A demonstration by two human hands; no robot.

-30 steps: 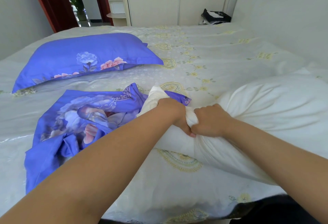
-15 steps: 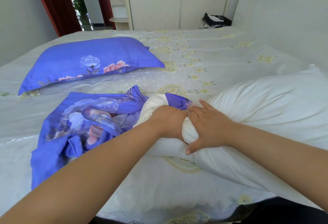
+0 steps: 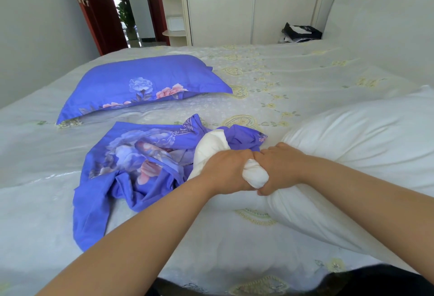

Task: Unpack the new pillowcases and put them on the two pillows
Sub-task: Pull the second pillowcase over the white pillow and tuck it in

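A bare white pillow (image 3: pixel 361 145) lies on the bed at the right, its near end squeezed into a narrow neck. My left hand (image 3: pixel 226 170) and my right hand (image 3: pixel 280 169) grip that neck side by side, fingers curled round it. The pillow's bunched tip (image 3: pixel 211 143) sticks out past my left hand into the open mouth of a crumpled blue floral pillowcase (image 3: pixel 131 162) lying on the bed to the left. Farther back at the left lies a second pillow (image 3: pixel 143 84), covered in the same blue floral fabric.
All of this sits on a wide bed with a white embroidered cover (image 3: pixel 270 79). A padded headboard (image 3: pixel 387 18) rises at the right. A dark bundle (image 3: pixel 301 31) lies at the bed's far edge. Wardrobe doors (image 3: pixel 220 14) and an open doorway (image 3: pixel 122 7) stand beyond.
My right hand, which had opened flat on the pillow half a second ago, has closed round the neck again beside my left hand. The view has tilted up slightly.
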